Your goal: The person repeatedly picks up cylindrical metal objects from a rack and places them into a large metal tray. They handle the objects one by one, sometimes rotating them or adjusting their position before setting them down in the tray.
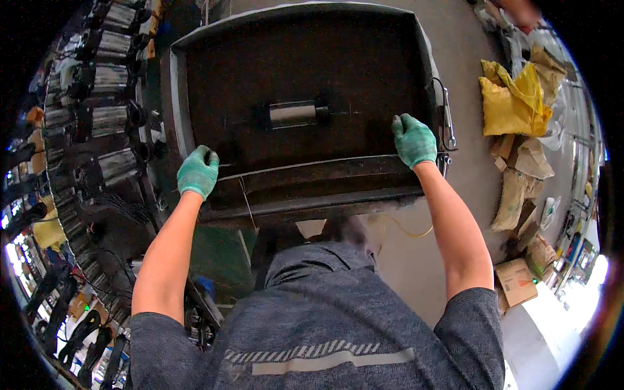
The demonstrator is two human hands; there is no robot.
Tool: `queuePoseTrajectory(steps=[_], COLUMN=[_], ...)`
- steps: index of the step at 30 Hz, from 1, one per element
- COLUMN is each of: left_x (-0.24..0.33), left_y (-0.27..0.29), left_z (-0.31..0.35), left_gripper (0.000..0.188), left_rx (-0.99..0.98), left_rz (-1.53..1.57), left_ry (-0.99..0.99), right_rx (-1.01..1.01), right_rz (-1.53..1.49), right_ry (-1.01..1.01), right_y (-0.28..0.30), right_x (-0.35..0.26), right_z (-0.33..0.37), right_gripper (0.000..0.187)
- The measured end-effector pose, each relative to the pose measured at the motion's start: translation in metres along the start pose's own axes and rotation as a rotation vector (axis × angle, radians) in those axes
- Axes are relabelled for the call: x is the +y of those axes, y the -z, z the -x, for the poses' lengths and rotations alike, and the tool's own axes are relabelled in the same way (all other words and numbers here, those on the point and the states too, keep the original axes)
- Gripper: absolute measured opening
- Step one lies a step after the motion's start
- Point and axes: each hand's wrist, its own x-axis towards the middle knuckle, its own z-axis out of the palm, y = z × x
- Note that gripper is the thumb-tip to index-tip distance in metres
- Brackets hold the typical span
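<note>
A dark, metal-rimmed tray (177, 97) stands in front of me. Inside it lies a silver metal cylinder (292, 115) with black ends and thin shafts, which looks like a motor rotor. My left hand (198, 172), in a green glove, is at the tray's near left corner with fingers curled. Gloved the same way, my right hand (415, 141) is at the near right side, its fingers bent inward over the tray. Both hands are apart from the cylinder. Whatever lies under the curled fingers is hidden.
Several similar silver-and-black cylinders (110, 78) line a rack on the left. A metal lever with a cable (448, 120) sits on the tray's right edge. Yellow sacks (513, 101) and a cardboard box (518, 282) lie on the floor at right. A yellow hose (416, 233) runs below the tray.
</note>
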Motion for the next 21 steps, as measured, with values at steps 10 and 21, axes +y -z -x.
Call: queuePoseTrajectory(steps=[10, 21], left_x=[0.135, 0.253], left_y=[-0.036, -0.090], left_z=[-0.049, -0.088], left_gripper=[0.031, 0.031], left_rx=[-0.182, -0.526], left_rz=[0.329, 0.597], left_ry=[-0.245, 0.049], right_rx=[0.036, 0.060], right_rz=[-0.034, -0.112], right_ry=[-0.004, -0.002], right_y=[0.002, 0.007], right_x=[0.001, 0.004], right_z=[0.003, 0.006], right_gripper=[0.041, 0.037])
